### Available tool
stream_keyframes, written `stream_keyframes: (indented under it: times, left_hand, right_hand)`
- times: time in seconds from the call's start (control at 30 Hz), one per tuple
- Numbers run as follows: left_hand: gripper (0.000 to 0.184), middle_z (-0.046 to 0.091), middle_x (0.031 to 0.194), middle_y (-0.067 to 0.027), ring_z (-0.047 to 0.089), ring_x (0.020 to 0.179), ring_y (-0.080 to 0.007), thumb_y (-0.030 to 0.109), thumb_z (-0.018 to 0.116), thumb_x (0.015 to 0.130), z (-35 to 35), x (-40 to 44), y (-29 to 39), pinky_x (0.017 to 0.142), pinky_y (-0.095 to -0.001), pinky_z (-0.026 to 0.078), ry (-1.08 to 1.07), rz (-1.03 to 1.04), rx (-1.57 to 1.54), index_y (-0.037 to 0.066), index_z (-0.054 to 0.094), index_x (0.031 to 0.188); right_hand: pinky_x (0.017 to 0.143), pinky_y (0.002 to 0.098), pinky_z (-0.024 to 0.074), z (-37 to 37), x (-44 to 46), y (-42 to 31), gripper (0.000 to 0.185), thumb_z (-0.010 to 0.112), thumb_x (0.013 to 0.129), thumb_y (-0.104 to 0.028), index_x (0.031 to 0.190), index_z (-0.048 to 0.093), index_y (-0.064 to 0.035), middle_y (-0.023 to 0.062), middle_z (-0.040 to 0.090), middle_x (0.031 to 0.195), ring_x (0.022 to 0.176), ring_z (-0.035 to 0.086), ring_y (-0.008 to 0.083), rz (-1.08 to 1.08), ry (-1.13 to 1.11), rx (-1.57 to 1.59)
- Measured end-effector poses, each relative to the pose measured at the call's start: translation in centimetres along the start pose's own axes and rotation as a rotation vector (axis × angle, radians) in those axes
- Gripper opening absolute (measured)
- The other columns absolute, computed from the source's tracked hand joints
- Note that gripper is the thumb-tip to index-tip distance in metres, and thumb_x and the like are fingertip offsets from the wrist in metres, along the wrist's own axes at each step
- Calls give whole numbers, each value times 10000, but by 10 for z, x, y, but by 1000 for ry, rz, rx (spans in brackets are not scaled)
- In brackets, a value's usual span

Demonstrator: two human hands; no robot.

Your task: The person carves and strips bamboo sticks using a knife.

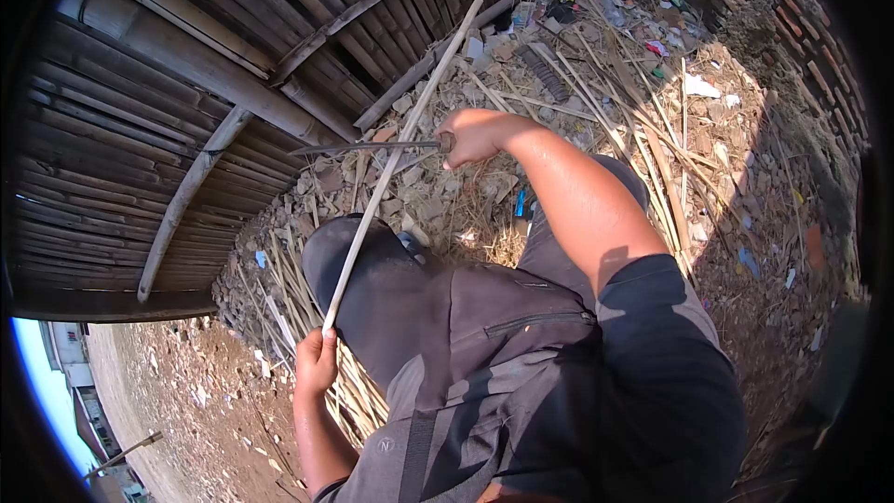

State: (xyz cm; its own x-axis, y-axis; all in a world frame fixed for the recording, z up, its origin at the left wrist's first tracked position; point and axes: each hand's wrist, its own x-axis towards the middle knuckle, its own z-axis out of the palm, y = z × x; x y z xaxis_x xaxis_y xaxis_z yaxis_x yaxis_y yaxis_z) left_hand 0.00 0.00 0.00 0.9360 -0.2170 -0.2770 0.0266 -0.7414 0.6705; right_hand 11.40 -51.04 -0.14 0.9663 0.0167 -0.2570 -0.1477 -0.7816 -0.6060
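A long pale bamboo strip (358,240) slants up across the view, over my bent knee. My left hand (318,360) is closed on its lower end, thumb along the strip. My right hand (473,138) is wrapped round the handle of a long, thin-bladed knife (335,146). The dark blade points left and crosses the strip above my knee; whether it cuts into the strip I cannot tell. Beside my left leg lies a bundle of split bamboo strips (361,389), partly hidden by the leg.
A bamboo slat wall (177,168) stands close on the left, with a brick wall (810,37) at the far right. Rubble and litter (549,47) cover the ground ahead. More bamboo strips (652,154) lie right of my right arm. Bare earth (205,410) stretches lower left.
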Motion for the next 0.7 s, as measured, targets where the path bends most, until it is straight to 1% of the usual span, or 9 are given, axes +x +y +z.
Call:
stream_keyframes:
  times: [0.13, 0.2, 0.27, 0.33, 0.4, 0.5, 0.6, 0.63, 0.7]
  left_hand:
    - [480, 478, 598, 11, 392, 612, -86, 349, 620, 1049, -10, 23, -15, 527, -322, 362, 47, 54, 22, 8, 525, 725]
    - [489, 486, 588, -11, 412, 604, -95, 354, 615, 1049, -4, 16, -15, 528, -332, 374, 14, 33, 51, 1, 528, 722]
    - [492, 488, 587, -15, 423, 605, -94, 364, 615, 1048, -4, 17, -3, 530, -334, 380, 23, 31, 82, -2, 535, 728]
    - [496, 506, 570, -75, 458, 559, -150, 377, 609, 1045, -4, 14, 7, 534, -367, 399, 44, 53, 126, -6, 537, 737]
    - [497, 512, 572, -129, 468, 536, -208, 379, 602, 1043, -4, 9, 22, 538, -392, 407, 104, 85, 298, -9, 531, 741]
    - [491, 515, 587, -206, 474, 516, -301, 374, 594, 1041, -5, 4, 38, 543, -432, 415, 149, 87, 365, -13, 522, 747]
    - [482, 512, 566, -179, 466, 505, -262, 354, 605, 1040, 1, 6, 7, 529, -424, 403, 155, 74, 284, -15, 523, 742]
    - [477, 506, 556, -154, 455, 511, -215, 340, 612, 1039, 6, 7, 1, 521, -414, 396, 158, 85, 205, -18, 532, 734]
    - [476, 502, 554, -134, 449, 527, -182, 334, 612, 1041, 9, 7, 1, 521, -404, 397, 168, 126, 138, -18, 543, 728]
  right_hand:
    - [1021, 435, 514, -35, 28, 19, 503, 749, 795, -343, 1228, 723, -88, 222, 697, 1249, 1185, 654, 378, 71, 223, -22]
    - [997, 435, 525, -16, 36, 50, 503, 721, 792, -301, 1240, 709, -72, 229, 697, 1234, 1169, 652, 395, -32, 229, -282]
    - [983, 440, 529, -23, 9, 21, 435, 652, 799, -201, 1209, 716, -70, 243, 702, 1184, 1134, 666, 390, 118, 266, 74]
    - [908, 464, 546, -20, -17, -18, 377, 636, 780, -156, 1123, 701, -12, 255, 715, 1080, 1024, 699, 389, 26, 88, -6]
    - [874, 471, 554, -3, -25, -46, 291, 650, 765, -143, 1032, 736, -64, 185, 735, 1036, 1002, 708, 375, -91, -93, -255]
    - [868, 478, 546, 10, -30, -65, 332, 709, 783, -208, 1087, 736, -80, 179, 738, 1040, 995, 706, 370, -247, -226, -247]
    - [917, 459, 534, 8, -4, -35, 459, 780, 778, -333, 1156, 727, -78, 196, 728, 1099, 1052, 693, 365, -222, -289, -59]
    - [952, 437, 523, 11, 9, -10, 665, 820, 764, -429, 1289, 666, -51, 215, 712, 1164, 1112, 678, 353, -179, -120, -61]
    - [970, 420, 520, 0, 19, 19, 860, 814, 785, -435, 1446, 512, 25, 252, 676, 1244, 1154, 664, 323, -2, 75, 129]
